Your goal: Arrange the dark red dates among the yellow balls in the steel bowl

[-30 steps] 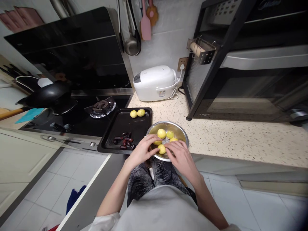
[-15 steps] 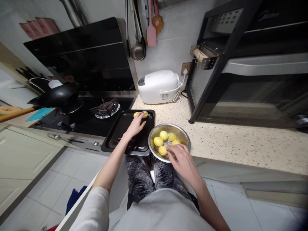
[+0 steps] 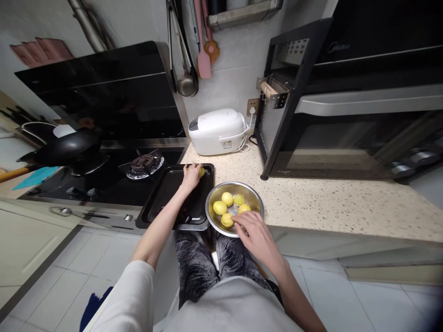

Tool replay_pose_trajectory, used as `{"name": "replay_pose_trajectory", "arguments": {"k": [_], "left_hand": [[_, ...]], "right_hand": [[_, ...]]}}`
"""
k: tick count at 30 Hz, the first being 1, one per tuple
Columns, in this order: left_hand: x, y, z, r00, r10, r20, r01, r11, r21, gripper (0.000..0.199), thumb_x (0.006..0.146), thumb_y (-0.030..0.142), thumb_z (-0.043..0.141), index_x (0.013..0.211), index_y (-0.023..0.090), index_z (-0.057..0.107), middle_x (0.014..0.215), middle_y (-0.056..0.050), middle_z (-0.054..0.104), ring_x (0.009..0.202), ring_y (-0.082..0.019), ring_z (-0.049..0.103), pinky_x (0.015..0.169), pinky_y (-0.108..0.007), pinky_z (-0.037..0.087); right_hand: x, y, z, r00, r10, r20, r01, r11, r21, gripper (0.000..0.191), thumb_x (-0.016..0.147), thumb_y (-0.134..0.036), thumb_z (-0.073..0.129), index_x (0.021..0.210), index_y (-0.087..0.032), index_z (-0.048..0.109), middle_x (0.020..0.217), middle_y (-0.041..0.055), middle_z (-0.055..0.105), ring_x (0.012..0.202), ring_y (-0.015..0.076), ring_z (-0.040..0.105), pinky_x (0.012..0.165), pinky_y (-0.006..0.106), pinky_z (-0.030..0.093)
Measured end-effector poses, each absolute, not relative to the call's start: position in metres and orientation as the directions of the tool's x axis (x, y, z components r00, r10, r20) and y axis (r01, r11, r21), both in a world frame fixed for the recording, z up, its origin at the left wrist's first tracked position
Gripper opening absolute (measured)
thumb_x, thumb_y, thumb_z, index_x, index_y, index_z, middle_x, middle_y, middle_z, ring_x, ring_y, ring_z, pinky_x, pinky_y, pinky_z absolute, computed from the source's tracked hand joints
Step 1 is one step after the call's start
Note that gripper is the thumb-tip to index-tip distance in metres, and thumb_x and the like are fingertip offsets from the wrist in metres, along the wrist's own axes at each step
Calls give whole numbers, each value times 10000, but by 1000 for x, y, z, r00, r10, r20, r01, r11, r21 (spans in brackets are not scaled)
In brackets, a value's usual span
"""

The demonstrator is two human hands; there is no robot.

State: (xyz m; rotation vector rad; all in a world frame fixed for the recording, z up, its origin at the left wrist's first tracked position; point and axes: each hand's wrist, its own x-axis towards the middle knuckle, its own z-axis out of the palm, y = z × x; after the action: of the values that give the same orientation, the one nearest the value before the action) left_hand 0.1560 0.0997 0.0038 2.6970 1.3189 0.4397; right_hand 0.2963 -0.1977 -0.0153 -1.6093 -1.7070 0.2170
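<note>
At the far end of a black baking tray (image 3: 169,189), my left hand (image 3: 191,177) curls over the yellow lemons there. Its fingers are closed round a lemon (image 3: 201,172), partly hidden by the hand. A steel bowl (image 3: 211,216) stands to the right of the tray and holds several lemons, among them one at the near side (image 3: 227,220). Above the bowl's near right rim hovers my right hand (image 3: 256,235), its fingers loosely bent and apart. The fingertips are close to the near lemon; whether they touch it I cannot tell.
Behind the bowl is a white rice cooker (image 3: 218,133) with its cord plugged in. A gas burner (image 3: 143,163) and a black wok (image 3: 72,150) are on the left. A black oven (image 3: 346,138) in a rack fills the right. Utensils hang on the wall.
My left hand has closed over the lemons at the tray's far end, its fingers more curled than before. The right hand stays over the bowl. The whole view has shifted slightly.
</note>
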Motion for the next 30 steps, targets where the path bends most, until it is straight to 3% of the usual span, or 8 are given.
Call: {"name": "replay_pose_trajectory", "arguments": {"k": [4, 6, 9, 11, 14, 20, 30], "left_hand": [[153, 82, 14, 558, 784, 272, 742, -618, 260, 402, 877, 47, 595, 1242, 214, 579, 1290, -133, 600, 1265, -314, 586, 1198, -576, 344], [152, 64, 21, 566, 749, 345, 671, -662, 335, 400, 913, 99, 608, 1289, 227, 558, 1310, -128, 573, 1264, -300, 585, 1151, -516, 426], [153, 21, 31, 602, 636, 482, 334, -750, 571, 363, 943, 203, 658, 1292, 227, 564, 1292, -110, 579, 1241, -269, 596, 1096, -445, 505], [155, -11, 33, 659, 592, 463, 128, -695, 707, 381, 952, 273, 684, 1309, 219, 565, 1309, -115, 587, 1217, -254, 618, 1042, -399, 551], [157, -52, 29, 751, 552, 362, 43, -588, 808, 371, 973, 307, 667, 1324, 229, 576, 1341, -124, 591, 1214, -255, 627, 999, -372, 577], [155, -79, 13, 812, 525, 256, 143, -603, 785, 379, 990, 219, 617, 1362, 239, 548, 1340, -130, 598, 1287, -286, 592, 1142, -460, 475], [155, -91, 11, 850, 478, 223, 171, -650, 740, 398, 1020, 167, 508, 1410, 248, 501, 1399, -137, 538, 1331, -284, 564, 1163, -456, 472]], "right_hand": [[297, -198, -17, 119, 909, 401, 787, 160, -596, 241, 1021, -150, 509, 1074, -234, 729, 1039, 61, 762, 1017, 245, 665, 953, 442, 505], [297, -197, -17, 132, 909, 395, 794, 142, -592, 235, 1019, -153, 510, 1060, -232, 728, 1028, 64, 756, 1009, 247, 660, 937, 432, 515], [297, -197, -18, 132, 916, 378, 800, 126, -587, 234, 1022, -161, 511, 1060, -229, 732, 1023, 67, 751, 1005, 252, 652, 928, 426, 518], [298, -196, -17, 141, 921, 362, 800, 109, -589, 232, 1021, -166, 520, 1066, -228, 739, 1031, 71, 746, 1012, 254, 645, 923, 420, 517], [298, -196, -16, 143, 925, 353, 802, 100, -588, 228, 1020, -169, 527, 1050, -229, 746, 1024, 70, 748, 1009, 250, 643, 926, 418, 506], [300, -197, -12, 79, 927, 366, 809, 155, -567, 265, 1025, -141, 489, 1002, -233, 738, 955, 38, 772, 935, 223, 656, 957, 438, 467], [315, -201, -6, 74, 923, 378, 855, 137, -501, 271, 978, -100, 517, 835, -219, 714, 868, 31, 761, 949, 225, 674, 1084, 526, 427]]}}
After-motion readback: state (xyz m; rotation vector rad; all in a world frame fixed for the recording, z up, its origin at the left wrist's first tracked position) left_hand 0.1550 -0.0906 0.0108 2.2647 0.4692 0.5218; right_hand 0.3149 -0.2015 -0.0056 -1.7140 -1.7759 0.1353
